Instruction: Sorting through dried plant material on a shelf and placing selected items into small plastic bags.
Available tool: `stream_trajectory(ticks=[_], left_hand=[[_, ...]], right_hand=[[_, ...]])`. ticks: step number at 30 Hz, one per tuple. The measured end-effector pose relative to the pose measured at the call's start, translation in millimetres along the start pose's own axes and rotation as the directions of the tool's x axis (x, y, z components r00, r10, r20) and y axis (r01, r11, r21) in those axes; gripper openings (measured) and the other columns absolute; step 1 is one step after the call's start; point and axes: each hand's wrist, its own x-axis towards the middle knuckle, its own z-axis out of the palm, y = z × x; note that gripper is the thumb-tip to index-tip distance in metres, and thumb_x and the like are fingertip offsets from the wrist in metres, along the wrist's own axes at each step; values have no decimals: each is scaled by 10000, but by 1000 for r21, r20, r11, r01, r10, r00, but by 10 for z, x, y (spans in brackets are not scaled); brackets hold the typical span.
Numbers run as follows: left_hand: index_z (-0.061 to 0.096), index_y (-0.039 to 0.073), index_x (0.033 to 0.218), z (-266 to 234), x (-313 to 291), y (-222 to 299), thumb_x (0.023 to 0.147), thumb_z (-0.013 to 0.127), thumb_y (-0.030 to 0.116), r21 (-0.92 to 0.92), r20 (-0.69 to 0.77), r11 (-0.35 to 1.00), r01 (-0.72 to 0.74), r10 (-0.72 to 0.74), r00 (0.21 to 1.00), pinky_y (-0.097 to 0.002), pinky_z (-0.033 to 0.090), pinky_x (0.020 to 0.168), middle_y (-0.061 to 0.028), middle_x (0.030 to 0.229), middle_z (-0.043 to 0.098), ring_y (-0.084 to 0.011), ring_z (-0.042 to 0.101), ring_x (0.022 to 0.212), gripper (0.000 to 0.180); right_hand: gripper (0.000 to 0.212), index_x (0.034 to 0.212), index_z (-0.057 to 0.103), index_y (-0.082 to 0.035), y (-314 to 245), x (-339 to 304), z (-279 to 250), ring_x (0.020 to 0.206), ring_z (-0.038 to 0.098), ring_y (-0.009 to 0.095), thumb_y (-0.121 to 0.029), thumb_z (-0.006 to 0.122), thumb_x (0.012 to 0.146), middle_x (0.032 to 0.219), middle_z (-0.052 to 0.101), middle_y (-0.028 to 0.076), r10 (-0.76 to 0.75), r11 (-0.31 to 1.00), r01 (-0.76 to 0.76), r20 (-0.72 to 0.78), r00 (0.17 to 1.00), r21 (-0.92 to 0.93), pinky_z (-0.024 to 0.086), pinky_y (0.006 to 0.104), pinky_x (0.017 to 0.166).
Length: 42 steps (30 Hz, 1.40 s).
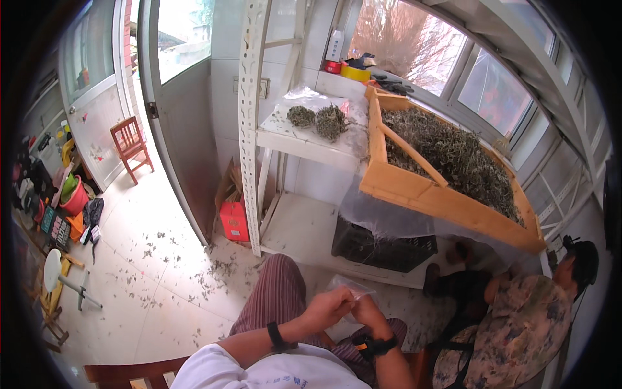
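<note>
A small see-through plastic bag (352, 286) is held up over my lap, between my two hands. The fingers of my left hand (328, 308) are pinched on its near left side. At its right edge, my right hand (368, 312) is closed on the bag as well, close beside the left one. What the bag holds, if anything, cannot be made out. Beyond my hands, two clumps of dried herb, a smaller one (300, 117) and a larger one (332, 122), lie on a plastic sheet on the white shelf (311, 146).
A wooden tray (414, 188) heaped with dried herb (447, 155) sits on the rack at right, above a black crate (382, 246). Another person (525, 318) sits close on my right. A red box (234, 221) stands by the rack post. Herb bits (227, 269) litter the floor.
</note>
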Motion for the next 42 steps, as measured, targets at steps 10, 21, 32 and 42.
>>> stream_trajectory(ticks=[10, 21, 32, 42], left_hand=[[544, 23, 841, -441, 103, 151, 893, 558, 109, -413, -47, 871, 265, -311, 949, -194, 390, 513, 35, 658, 490, -26, 447, 580, 101], [564, 32, 816, -1269, -89, 513, 867, 581, 107, -587, -264, 798, 139, -351, 899, -191, 411, 511, 17, 680, 556, -35, 507, 582, 92], [512, 66, 762, -1752, -346, 476, 853, 584, 113, -514, -528, 852, 105, -410, 744, -175, 348, 433, 11, 596, 527, -57, 506, 474, 125], [519, 58, 763, -1811, -390, 118, 845, 565, 89, -576, -566, 809, 113, -495, 659, -188, 336, 425, 5, 580, 534, -66, 505, 461, 99]], right_hand=[[310, 1125, 580, -6, -1451, 25, -692, 947, 564, 161, -23, 544, 818, 1039, 613, 104, 68, 998, -65, 145, 987, -26, 442, 276, 834], [362, 1190, 530, 14, -2294, 582, -1095, 1035, 564, 158, -34, 558, 832, 1139, 590, 117, -16, 999, 16, 10, 1000, 45, 445, 277, 889], [492, 1240, 453, 28, -2324, 2027, -597, 1149, 481, 344, -110, 608, 794, 1225, 503, 208, -354, 926, 306, -227, 907, -221, 373, 367, 987], [615, 1291, 442, -41, -1990, 3075, -650, 1264, 297, 437, -150, 684, 736, 1361, 336, 255, -459, 775, 35, -523, 718, -632, 279, 459, 1053]])
